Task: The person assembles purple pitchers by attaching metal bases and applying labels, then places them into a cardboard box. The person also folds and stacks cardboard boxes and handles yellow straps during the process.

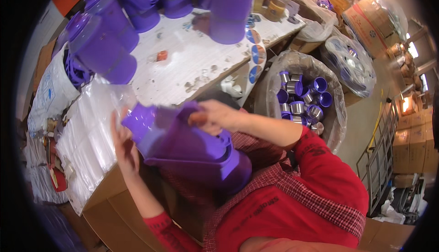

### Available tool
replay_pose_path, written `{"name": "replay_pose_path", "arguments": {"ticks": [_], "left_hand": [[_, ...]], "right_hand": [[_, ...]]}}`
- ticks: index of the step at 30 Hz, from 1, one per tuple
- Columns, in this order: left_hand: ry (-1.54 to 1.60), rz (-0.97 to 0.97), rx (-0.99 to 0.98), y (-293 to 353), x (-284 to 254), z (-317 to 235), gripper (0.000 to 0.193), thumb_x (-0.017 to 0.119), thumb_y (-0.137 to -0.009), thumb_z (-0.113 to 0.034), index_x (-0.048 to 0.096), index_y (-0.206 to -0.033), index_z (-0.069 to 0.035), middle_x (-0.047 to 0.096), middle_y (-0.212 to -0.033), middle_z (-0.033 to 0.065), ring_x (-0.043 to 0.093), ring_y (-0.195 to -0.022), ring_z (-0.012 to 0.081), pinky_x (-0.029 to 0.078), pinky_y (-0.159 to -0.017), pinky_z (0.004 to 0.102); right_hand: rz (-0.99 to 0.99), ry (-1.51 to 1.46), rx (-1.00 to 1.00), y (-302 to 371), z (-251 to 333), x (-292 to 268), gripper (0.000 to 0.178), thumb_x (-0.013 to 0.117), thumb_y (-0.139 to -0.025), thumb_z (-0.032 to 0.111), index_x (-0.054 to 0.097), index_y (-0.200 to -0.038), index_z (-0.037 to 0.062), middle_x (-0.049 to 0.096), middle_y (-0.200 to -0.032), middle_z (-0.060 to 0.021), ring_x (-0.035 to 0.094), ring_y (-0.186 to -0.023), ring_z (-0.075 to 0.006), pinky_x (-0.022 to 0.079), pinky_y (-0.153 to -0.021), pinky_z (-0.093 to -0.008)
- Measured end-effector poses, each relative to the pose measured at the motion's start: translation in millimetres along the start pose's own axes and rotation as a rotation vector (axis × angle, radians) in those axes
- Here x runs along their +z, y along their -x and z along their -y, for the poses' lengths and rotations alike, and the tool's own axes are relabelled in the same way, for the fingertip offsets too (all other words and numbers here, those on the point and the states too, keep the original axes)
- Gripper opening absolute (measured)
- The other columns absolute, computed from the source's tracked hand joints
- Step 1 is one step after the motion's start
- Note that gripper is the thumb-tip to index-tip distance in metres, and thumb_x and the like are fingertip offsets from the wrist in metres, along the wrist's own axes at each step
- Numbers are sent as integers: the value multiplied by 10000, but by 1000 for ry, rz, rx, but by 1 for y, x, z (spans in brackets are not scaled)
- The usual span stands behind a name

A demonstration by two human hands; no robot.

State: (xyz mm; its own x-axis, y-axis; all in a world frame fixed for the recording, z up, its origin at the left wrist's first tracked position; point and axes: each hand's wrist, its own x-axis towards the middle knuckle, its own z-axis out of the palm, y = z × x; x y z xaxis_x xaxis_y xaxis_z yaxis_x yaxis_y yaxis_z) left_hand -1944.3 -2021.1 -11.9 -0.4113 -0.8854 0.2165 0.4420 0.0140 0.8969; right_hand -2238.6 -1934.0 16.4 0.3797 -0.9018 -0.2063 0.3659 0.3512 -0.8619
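Observation:
Tilted across my lap lies a purple thermos jug (pixel 196 160), its top end toward the left and its base toward my apron. My right hand (pixel 215 117) is closed round the jug's handle. Beside the top end my left hand (pixel 124 147) is raised with its fingers stretched out; whether it touches the jug I cannot tell. A stack of clear plastic bags (pixel 84 147) lies just left of that hand, on a cardboard box (pixel 123 211).
More purple jugs (pixel 103 48) stand along the white worktable (pixel 173 64). One jug (pixel 232 12) is near its right end, by a strip of round stickers (pixel 256 53). On the right, a plastic-lined container (pixel 338 119) holds several purple-and-steel cups (pixel 298 108). A metal cart (pixel 384 156) stands beyond.

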Motion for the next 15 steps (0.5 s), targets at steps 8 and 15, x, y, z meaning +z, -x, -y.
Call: {"name": "replay_pose_path", "arguments": {"ticks": [8,15], "left_hand": [[-398,-340,-351,-56,49,39,445,651,-900,-278,507,-1280,-95,571,-1122,98,574,-996,189,482,-861,296],[-489,-356,-418,-69,47,49,466,644,-910,-316,506,-1301,-104,554,-1193,106,556,-1051,190,473,-885,296]], "right_hand": [[-1208,937,-430,62,-58,-261,181,723,-808,32,598,-938,36,577,-1221,-94,577,-1013,-157,485,-843,-298],[-867,252,-551,50,-89,-314,276,722,-810,-2,609,-1061,21,651,-940,-9,613,-845,-93,484,-764,-228]]}}
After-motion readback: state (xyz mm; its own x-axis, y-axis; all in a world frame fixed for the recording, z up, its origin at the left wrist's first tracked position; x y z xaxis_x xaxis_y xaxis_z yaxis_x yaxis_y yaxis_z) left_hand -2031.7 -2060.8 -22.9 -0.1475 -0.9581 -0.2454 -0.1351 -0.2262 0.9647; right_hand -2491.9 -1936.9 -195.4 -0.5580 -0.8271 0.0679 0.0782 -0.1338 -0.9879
